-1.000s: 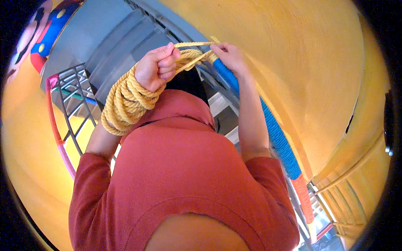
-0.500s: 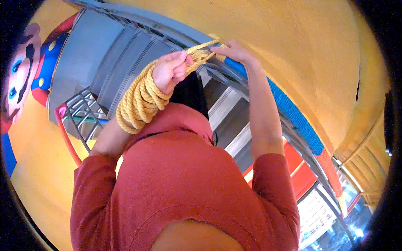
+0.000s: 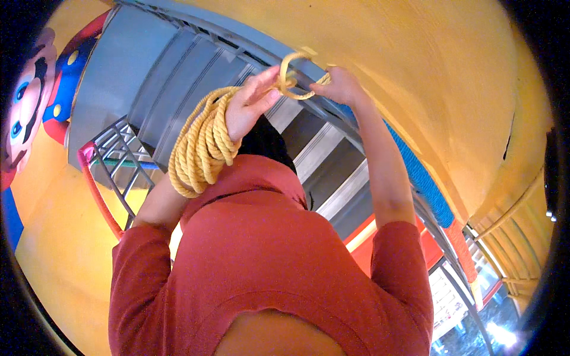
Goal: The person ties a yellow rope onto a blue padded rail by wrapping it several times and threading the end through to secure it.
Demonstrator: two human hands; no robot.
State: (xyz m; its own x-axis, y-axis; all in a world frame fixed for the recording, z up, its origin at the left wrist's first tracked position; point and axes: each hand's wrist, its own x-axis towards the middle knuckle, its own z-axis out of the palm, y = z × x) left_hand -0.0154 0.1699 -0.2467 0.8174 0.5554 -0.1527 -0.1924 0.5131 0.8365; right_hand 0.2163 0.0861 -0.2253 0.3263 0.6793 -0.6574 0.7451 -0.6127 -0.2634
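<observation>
A thick yellow rope [image 3: 199, 148] hangs in several coils around my left forearm and wrist. My left hand [image 3: 250, 105] reaches toward the rail with fingers stretched out and the thumb apart. Just beyond its fingertips, a curved loop of the same rope stands in the air; whether the tips touch it I cannot tell. My right hand [image 3: 341, 88] is closed on the rope at the metal handrail [image 3: 300, 72], thumb toward the loop. From under that hand, a blue rope wrapping [image 3: 430, 193] runs down along the rail.
Grey stairs [image 3: 178, 77] descend beside the rail, with a yellow textured wall [image 3: 427, 77] on its other side. To the left are a metal railing with a red-wrapped handrail [image 3: 101, 193] and a painted cartoon figure [image 3: 29, 113]. A red wrapping [image 3: 463, 249] follows the blue one.
My left hand has opened from its closed grip on the rope. The strand stretched between my hands has become a loose loop. My right hand has shifted slightly right and down.
</observation>
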